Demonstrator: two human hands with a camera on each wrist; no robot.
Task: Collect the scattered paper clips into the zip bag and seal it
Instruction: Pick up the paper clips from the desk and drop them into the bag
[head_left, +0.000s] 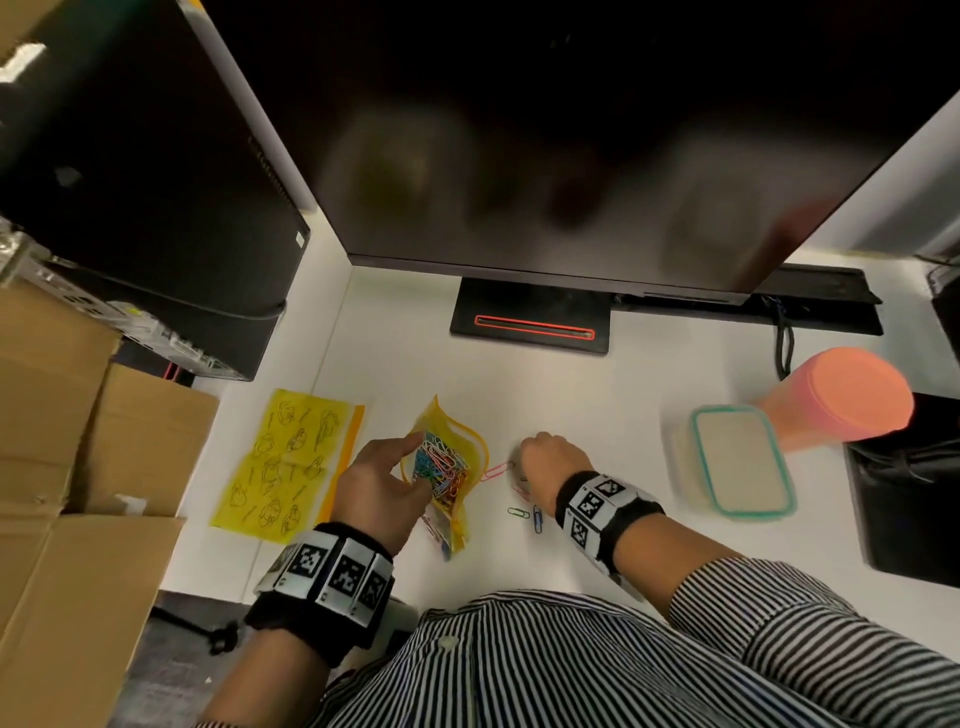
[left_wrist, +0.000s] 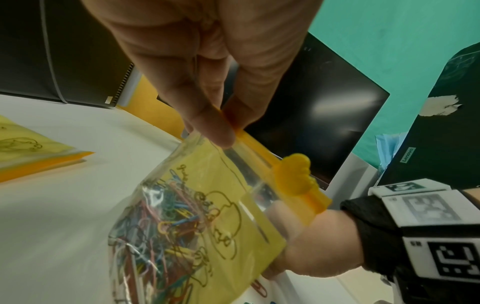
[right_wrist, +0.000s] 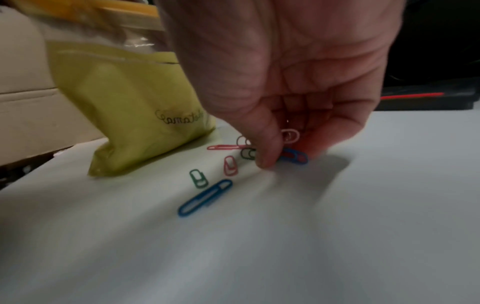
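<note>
My left hand (head_left: 384, 478) holds up a yellow zip bag (head_left: 447, 467) full of coloured paper clips, just above the white desk. In the left wrist view its fingertips (left_wrist: 221, 133) pinch the orange zip strip of the bag (left_wrist: 207, 216), near the orange slider (left_wrist: 296, 176). My right hand (head_left: 550, 457) reaches down to the desk just right of the bag. Its curled fingers hold a pale pink clip (right_wrist: 291, 134), and the thumb (right_wrist: 265, 160) presses by a blue clip (right_wrist: 293, 157). Loose clips lie close by: a long blue one (right_wrist: 205, 197), a green one (right_wrist: 198, 178), a red one (right_wrist: 230, 165).
A second yellow zip bag (head_left: 288, 462) lies flat to the left. A monitor (head_left: 519, 130) and its stand (head_left: 530, 325) fill the back. A teal-rimmed lidded container (head_left: 740, 462), an orange cup (head_left: 841, 400) and a black box (head_left: 914, 499) stand right; cardboard boxes (head_left: 78, 441) left.
</note>
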